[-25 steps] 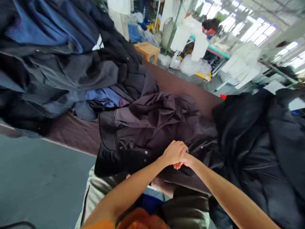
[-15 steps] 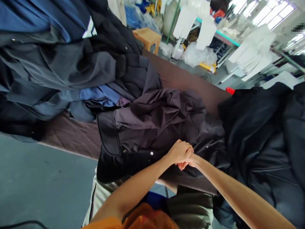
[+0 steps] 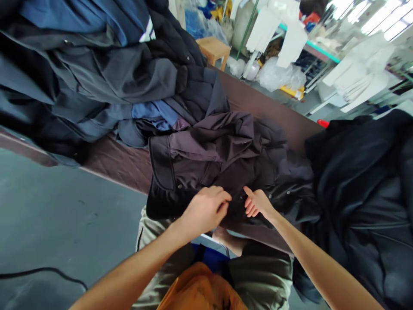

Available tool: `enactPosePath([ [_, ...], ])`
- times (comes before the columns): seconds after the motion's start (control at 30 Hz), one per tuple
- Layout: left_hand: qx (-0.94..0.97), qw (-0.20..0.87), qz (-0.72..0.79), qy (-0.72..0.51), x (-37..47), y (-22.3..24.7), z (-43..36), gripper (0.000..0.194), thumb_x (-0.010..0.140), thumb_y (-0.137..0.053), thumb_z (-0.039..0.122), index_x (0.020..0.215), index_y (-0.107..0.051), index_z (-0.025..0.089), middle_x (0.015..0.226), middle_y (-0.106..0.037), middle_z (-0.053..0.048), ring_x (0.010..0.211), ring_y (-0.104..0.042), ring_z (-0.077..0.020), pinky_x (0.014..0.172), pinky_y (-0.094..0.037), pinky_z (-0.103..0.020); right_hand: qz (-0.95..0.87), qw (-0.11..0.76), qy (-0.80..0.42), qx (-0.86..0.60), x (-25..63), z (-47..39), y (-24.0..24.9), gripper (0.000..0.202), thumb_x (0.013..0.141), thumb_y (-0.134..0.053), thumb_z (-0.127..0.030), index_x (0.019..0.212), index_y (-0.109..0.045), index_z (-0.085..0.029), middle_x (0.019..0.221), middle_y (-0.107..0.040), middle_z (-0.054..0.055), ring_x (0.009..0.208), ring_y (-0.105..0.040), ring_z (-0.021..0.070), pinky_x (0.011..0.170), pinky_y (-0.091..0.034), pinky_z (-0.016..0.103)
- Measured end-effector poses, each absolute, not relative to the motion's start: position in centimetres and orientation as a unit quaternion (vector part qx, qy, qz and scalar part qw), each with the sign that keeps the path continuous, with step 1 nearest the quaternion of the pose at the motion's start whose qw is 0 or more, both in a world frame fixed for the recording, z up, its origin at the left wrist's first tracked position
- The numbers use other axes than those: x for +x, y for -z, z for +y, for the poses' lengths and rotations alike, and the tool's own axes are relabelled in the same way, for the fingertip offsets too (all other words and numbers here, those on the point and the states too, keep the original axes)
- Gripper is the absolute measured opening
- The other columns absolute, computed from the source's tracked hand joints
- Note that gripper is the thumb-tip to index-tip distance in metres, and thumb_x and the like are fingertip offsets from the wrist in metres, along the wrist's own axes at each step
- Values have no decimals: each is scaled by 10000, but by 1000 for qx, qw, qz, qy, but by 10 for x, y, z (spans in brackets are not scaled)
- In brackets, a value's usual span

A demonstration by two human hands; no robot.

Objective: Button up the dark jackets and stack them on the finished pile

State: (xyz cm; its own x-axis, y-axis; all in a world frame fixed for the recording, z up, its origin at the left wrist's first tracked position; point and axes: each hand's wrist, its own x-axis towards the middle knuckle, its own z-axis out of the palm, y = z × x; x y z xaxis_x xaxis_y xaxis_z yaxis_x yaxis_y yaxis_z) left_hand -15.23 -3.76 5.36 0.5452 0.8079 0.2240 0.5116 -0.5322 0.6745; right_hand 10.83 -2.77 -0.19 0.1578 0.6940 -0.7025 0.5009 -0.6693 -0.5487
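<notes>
A dark jacket (image 3: 226, 172) lies spread on the brown-covered table, its collar (image 3: 160, 163) to the left and metal snap buttons (image 3: 180, 186) along the near edge. Over that edge, my left hand (image 3: 206, 209) is closed, fingers curled with thumb and forefinger close together; whether cloth or a small part is between them is hidden. To its right, my right hand (image 3: 257, 202) hovers at or just above the jacket front, thumb stretched away from loosely bent fingers, nothing visible in it. A gap separates the two hands.
Dark and blue garments (image 3: 106, 73) are heaped at the left, and a black garment pile (image 3: 364, 193) covers the right end. The brown table (image 3: 258, 99) runs behind the jacket. Beyond stand a wooden stool (image 3: 213, 46) and white cloth pieces (image 3: 292, 43). A cable (image 3: 45, 270) lies on the floor.
My hands were clasped together over the jacket edge and are now apart, the left one moved leftward. The view has shifted a little left; the jacket stays lying in place.
</notes>
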Motion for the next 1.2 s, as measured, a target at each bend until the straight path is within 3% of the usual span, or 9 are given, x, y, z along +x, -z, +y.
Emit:
enactPosePath([
  [0.1, 841, 118, 497, -181, -191, -30, -44, 287, 867, -591, 156, 1152, -625, 150, 1091, -645, -120, 1014, -593, -295, 871, -475, -445, -391, 141, -477, -774, 121, -30, 6, 705, 925, -372, -722, 590, -594, -143, 475, -615, 116, 367, -599, 179, 318, -445, 236],
  [0.17, 854, 59, 482, -189, -203, -9, -35, 293, 890, -568, 162, 1178, -616, 139, 1167, -628, -139, 1067, -579, -296, 921, -464, -455, -396, 185, -442, -783, 131, -32, 6, 699, 923, -364, -720, 592, -591, -149, 481, -620, 107, 356, -591, 168, 309, -430, 226],
  [0.3, 904, 27, 374, -207, -208, 15, 4, 285, 931, -468, 106, 1152, -632, 177, 1112, -641, -101, 1008, -584, -231, 919, -458, -385, -426, 260, -361, -788, 150, -36, 8, 672, 905, -381, -727, 609, -593, -162, 478, -612, 73, 351, -565, 139, 326, -423, 212],
  [0.5, 918, -22, 357, -169, -185, -12, 15, 248, 950, -482, 189, 1164, -604, 170, 1056, -607, -105, 981, -565, -249, 869, -445, -382, -484, 286, -243, -790, 146, -44, 0, 646, 930, -391, -653, 529, -596, -190, 430, -571, 50, 395, -572, 154, 422, -430, 234],
  [0.63, 946, -11, 302, -114, -163, -29, 3, 326, 899, -583, 210, 1224, -570, 206, 1125, -597, -91, 1050, -554, -251, 866, -438, -373, -638, 293, -155, -695, 97, -67, -15, 499, 980, -426, -467, 647, -673, -188, 651, -689, 69, 698, -683, 172, 676, -490, 236],
  [0.83, 952, 19, 301, -52, -142, -28, 20, 234, 768, -650, 125, 996, -640, 179, 1003, -641, -91, 983, -588, -259, 750, -455, -342, -825, 273, -92, -487, 34, -96, -5, 250, 969, -476, -210, 971, -726, -198, 1096, -721, 80, 1036, -649, 198, 943, -509, 331],
  [0.93, 948, 13, 311, -70, -137, -27, 24, 199, 777, -605, 91, 960, -636, 163, 913, -661, -96, 920, -616, -256, 780, -456, -360, -846, 249, -66, -467, 33, -102, 15, 303, 936, -508, -143, 1171, -689, -204, 1263, -668, 82, 1189, -595, 223, 1061, -469, 406],
  [1.03, 935, 13, 339, -100, -139, -29, 19, 240, 851, -525, 93, 1064, -620, 149, 869, -673, -84, 854, -637, -228, 861, -458, -376, -855, 224, -48, -465, 38, -107, 27, 406, 931, -494, -123, 1309, -616, -208, 1398, -582, 74, 1317, -504, 225, 1152, -390, 444],
  [1.2, 930, 71, 325, -158, -152, -27, -7, 228, 937, -475, 143, 1114, -617, 170, 1038, -690, -75, 987, -622, -204, 908, -459, -355, -852, 203, -53, -480, 41, -110, 26, 414, 949, -476, -155, 1342, -585, -225, 1439, -545, 48, 1361, -441, 249, 1187, -305, 496],
])
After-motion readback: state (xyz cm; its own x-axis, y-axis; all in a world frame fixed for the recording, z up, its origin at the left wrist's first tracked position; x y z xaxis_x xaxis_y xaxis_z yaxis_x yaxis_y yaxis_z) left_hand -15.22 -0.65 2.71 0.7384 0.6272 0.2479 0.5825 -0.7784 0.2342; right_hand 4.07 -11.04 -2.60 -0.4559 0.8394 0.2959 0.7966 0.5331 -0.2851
